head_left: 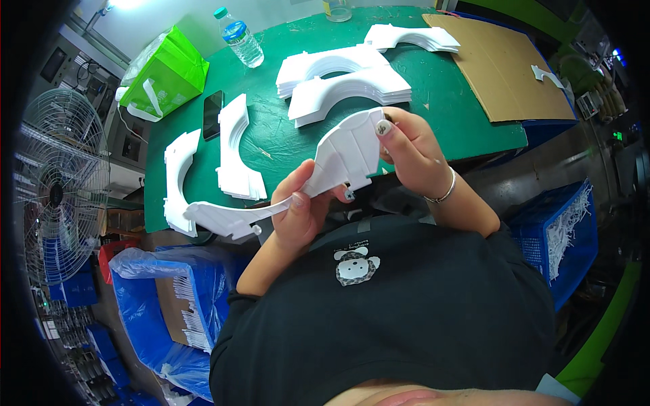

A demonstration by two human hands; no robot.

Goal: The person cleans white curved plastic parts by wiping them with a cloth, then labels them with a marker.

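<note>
The card is a white, flat, die-cut piece, long and curved like an arc, wider at its upper end near the right hand and tapering to a narrow tail that reaches down to the left past the surface's edge. Faint crease lines cross its wide part, and small tabs stick out along its lower edge. It is held in the air in front of the person's chest, just over the near edge of the green surface.

The left hand grips the card at its narrow middle, thumb on top and fingers curled beneath. The right hand pinches the wide upper end, thumb pressed on the face of the card.

On the surface lie several stacks of the same white shapes, a phone, a water bottle, a green bag and a sheet of brown cardboard.

At lower left a blue crate lined with clear plastic holds white cards standing on edge beside a brown board. At right another blue crate holds loose white paper offcuts. A fan stands at far left.
</note>
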